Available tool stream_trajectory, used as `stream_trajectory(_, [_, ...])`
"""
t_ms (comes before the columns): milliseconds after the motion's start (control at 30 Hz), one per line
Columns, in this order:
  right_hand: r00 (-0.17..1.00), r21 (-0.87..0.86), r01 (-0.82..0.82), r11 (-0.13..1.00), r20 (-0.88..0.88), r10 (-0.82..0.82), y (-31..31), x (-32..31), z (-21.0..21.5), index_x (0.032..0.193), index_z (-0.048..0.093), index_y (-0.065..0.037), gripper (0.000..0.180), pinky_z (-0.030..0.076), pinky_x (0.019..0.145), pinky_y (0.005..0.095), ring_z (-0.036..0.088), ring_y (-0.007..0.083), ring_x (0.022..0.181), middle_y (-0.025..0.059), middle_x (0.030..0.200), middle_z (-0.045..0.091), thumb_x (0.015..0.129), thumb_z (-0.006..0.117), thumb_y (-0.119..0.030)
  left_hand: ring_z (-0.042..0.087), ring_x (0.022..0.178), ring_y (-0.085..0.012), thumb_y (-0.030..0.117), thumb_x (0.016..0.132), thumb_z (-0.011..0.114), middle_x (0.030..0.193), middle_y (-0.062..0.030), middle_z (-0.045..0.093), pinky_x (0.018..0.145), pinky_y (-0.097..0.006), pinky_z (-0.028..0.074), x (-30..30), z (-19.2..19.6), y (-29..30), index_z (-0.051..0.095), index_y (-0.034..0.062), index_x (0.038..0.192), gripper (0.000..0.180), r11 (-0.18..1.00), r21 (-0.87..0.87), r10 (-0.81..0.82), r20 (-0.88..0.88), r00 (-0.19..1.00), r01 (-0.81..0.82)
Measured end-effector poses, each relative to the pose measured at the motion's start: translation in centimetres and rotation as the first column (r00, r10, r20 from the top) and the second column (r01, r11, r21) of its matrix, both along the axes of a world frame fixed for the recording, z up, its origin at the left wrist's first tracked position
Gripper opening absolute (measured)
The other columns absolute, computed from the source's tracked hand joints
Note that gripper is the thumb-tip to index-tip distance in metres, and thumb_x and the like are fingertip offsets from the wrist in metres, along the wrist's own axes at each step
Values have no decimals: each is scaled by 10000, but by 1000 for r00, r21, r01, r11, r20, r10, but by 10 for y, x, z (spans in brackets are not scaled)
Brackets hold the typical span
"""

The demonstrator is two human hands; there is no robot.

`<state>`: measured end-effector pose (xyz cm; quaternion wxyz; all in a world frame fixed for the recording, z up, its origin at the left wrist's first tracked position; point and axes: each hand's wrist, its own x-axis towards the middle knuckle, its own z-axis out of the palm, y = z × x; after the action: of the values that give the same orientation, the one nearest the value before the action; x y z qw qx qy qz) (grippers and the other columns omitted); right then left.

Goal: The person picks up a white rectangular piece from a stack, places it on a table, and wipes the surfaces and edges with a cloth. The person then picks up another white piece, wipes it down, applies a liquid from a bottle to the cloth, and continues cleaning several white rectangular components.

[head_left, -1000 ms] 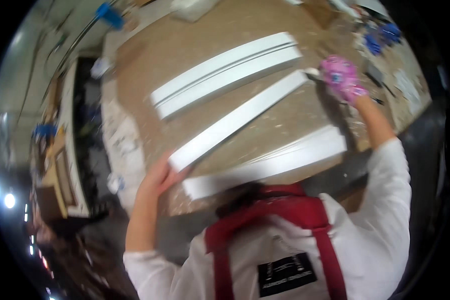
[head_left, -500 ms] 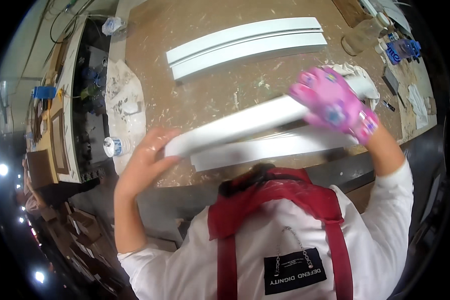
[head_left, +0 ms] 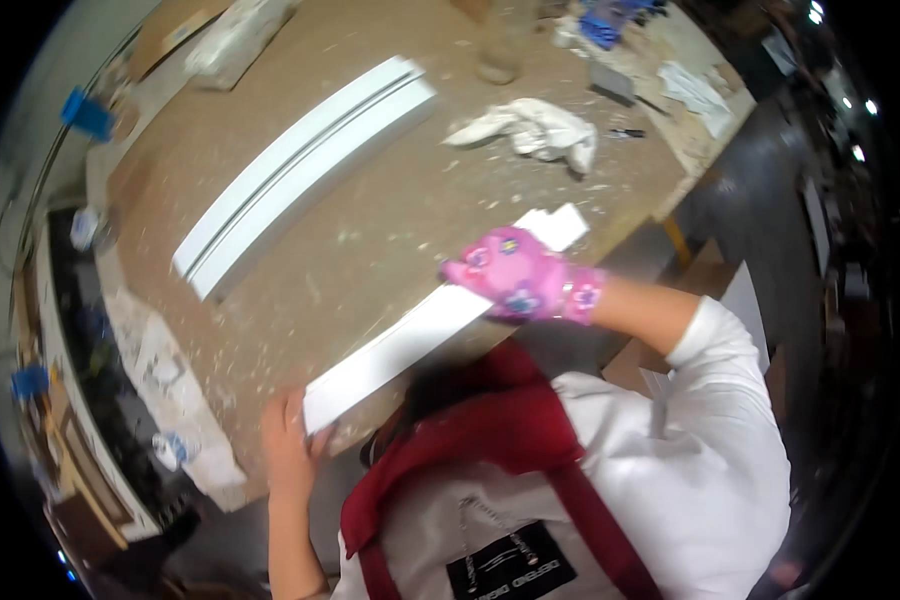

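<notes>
Sawdust and paint flecks cover the brown workbench (head_left: 370, 220); two white boards (head_left: 300, 175) lie side by side far up it, a crumpled rag (head_left: 530, 128) beyond. My bare left hand (head_left: 288, 445) grips the near end of a long white trim board (head_left: 420, 330) at the bench edge, my pink-gloved right hand (head_left: 515, 275) clamped over its far part. My head hides the board's lower edge.

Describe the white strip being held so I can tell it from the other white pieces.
On the dusty brown workbench, look to the near edge. The long flat white strip lies between a bare left hand and a pink-gloved right hand; the grooved white boards lie untouched, farther back.
</notes>
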<state>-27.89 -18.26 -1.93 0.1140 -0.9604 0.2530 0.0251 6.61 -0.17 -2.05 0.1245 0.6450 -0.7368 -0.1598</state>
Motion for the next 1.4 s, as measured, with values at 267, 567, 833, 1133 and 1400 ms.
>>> stream_trajectory(267, [996,-2,-12,1000,84,12,-2,-7,-2,1086,487,-56,449,489,752,390,614,283,862,105,951,579,712,672,-222,507,988,-405,-124,593,607,1111,-215,521,875,-452,409,-6,-15,8,438,43,1232,682,994,-91,-59,69,996,65])
stream_trajectory(567, [983,185,-56,981,180,23,-17,-10,16,1233,454,-38,646,445,874,414,564,330,1003,153,1077,563,734,676,-382,486,1101,-373,-57,696,625,1208,-201,498,957,-448,379,4,15,1,393,24,1314,665,991,128,24,30,999,-27])
stream_trajectory(833, [822,-181,569,802,153,-549,-119,-105,-18,1333,409,-37,647,310,1066,423,377,352,1278,203,1335,442,831,592,-400,485,1194,-302,175,787,676,1325,-209,475,979,-380,395,78,31,-103,375,32,1385,684,901,144,432,-393,812,-409])
stream_trajectory(1133, [724,-83,659,747,340,-601,-165,-114,-83,1330,430,-64,566,377,994,424,486,382,1149,211,1251,511,827,605,-257,580,1066,-306,176,784,672,1183,-198,588,934,-359,430,157,-23,-209,491,3,1290,565,929,140,366,-197,909,-344])
stream_trajectory(1400, [122,543,723,427,508,-853,-174,-122,-52,1198,550,-31,426,488,823,311,617,221,932,134,1052,643,847,643,-256,605,962,-175,75,742,733,1043,-137,625,840,-292,485,74,58,-147,560,-29,1165,468,932,-121,255,-455,853,-343])
